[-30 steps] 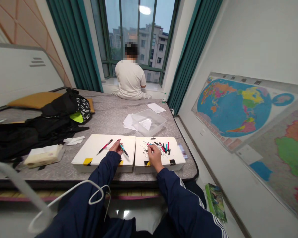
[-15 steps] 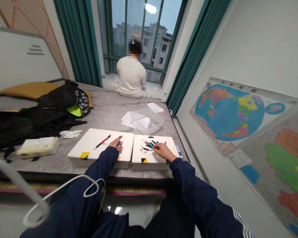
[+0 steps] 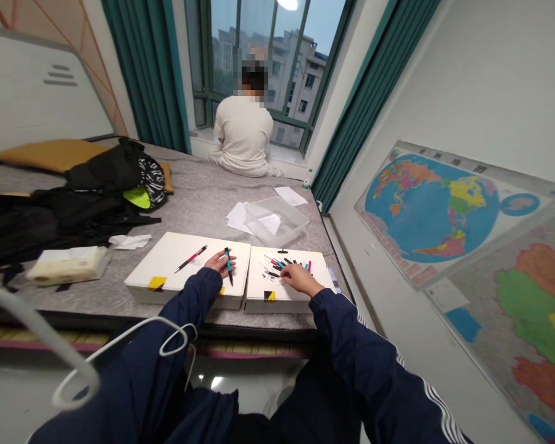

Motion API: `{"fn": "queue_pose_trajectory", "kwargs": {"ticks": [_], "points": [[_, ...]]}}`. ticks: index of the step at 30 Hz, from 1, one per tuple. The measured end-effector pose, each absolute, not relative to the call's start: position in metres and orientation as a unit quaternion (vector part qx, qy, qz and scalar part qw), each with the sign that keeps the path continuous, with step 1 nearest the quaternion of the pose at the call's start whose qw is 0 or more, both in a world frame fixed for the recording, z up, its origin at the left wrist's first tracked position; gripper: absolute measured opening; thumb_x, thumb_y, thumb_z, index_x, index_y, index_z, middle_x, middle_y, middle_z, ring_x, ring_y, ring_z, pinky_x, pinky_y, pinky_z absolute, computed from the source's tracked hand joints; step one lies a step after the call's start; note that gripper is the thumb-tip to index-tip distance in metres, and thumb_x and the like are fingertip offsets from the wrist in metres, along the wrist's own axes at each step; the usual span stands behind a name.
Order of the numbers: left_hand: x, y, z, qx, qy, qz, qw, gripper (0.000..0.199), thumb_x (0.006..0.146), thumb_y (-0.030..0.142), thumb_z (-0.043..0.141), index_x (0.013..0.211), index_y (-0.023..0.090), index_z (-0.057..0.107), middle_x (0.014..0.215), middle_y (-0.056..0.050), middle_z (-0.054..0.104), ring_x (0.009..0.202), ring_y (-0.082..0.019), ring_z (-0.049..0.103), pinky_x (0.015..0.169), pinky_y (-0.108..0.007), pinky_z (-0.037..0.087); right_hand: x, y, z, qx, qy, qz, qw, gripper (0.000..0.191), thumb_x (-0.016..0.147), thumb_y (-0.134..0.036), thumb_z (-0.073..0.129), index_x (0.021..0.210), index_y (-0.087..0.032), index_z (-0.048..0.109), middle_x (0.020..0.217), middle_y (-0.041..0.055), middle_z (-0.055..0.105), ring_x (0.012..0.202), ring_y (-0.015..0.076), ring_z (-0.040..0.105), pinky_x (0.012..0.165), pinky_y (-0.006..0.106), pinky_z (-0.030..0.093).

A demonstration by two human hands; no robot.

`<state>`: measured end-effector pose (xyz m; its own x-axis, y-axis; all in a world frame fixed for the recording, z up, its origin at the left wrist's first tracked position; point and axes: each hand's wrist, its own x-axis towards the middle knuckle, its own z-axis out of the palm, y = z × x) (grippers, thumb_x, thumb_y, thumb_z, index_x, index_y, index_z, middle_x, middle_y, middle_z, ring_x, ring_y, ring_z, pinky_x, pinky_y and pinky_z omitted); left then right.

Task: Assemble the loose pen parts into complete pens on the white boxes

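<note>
Teal-barrelled pen [image 3: 229, 266] sits gripped in the narrowed fingers of the left hand [image 3: 219, 262], just above a white box [image 3: 185, 277] at lower centre, near a red pen [image 3: 191, 259]. Right of it, the right hand [image 3: 298, 279] lies over scattered pens [image 3: 280, 266] on a second white box [image 3: 259, 297]; its fingers are close together, and whether they hold anything cannot be told.

The cyan pen [image 3: 229, 266] seems made of smooth, glossy plastic, and the small pen parts [image 3: 280, 266] shine in a similar way. The two white boxes [image 3: 185, 271] have a matt surface (probably cardboard, not wood). The clear plastic tub [image 3: 275, 221] looks slightly cloudy. The navy sleeve [image 3: 185, 302] is a smooth synthetic cloth, and the grey mattress [image 3: 203, 209] has a rough woven cloth cover.
</note>
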<state>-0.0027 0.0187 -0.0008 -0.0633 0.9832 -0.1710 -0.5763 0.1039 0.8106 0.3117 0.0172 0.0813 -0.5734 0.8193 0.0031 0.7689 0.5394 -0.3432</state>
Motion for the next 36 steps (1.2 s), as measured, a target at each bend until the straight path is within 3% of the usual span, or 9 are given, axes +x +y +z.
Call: {"fn": "queue_pose_trajectory", "kwargs": {"ticks": [12,23,36], "points": [[0.008,0.008,0.021,0.236,0.432,0.627,0.603,0.045,0.056,0.022,0.084,0.091,0.016,0.057,0.084,-0.010,0.071,0.069,-0.019,0.068,0.062,-0.032,0.058,0.379,0.034,0.114,-0.544,-0.827,0.112,0.090,0.009,0.075,-0.016,0.063,0.079,-0.018,0.070,0.081,0.0043,0.070,0.072,0.0152,0.061,0.064,0.021,0.040],[0.009,0.008,0.021,0.237,0.429,0.630,0.603,0.046,0.051,0.022,0.086,0.083,0.017,0.053,0.080,-0.008,0.071,0.068,-0.019,0.068,0.063,-0.033,0.059,0.382,0.052,0.089,-0.524,-0.844,0.111,0.031,0.017,0.072,-0.007,0.060,0.073,-0.019,0.072,0.075,0.0020,0.070,0.071,0.0144,0.061,0.063,0.021,0.038],[0.008,0.011,0.017,0.226,0.429,0.633,0.603,0.045,0.053,0.022,0.085,0.084,0.018,0.053,0.081,-0.007,0.071,0.067,-0.017,0.067,0.062,-0.031,0.058,0.377,0.054,0.084,-0.478,-0.872,0.110,0.012,0.021,0.074,-0.011,0.060,0.078,-0.022,0.077,0.078,0.0032,0.071,0.078,0.0172,0.063,0.071,0.021,0.041]]}}
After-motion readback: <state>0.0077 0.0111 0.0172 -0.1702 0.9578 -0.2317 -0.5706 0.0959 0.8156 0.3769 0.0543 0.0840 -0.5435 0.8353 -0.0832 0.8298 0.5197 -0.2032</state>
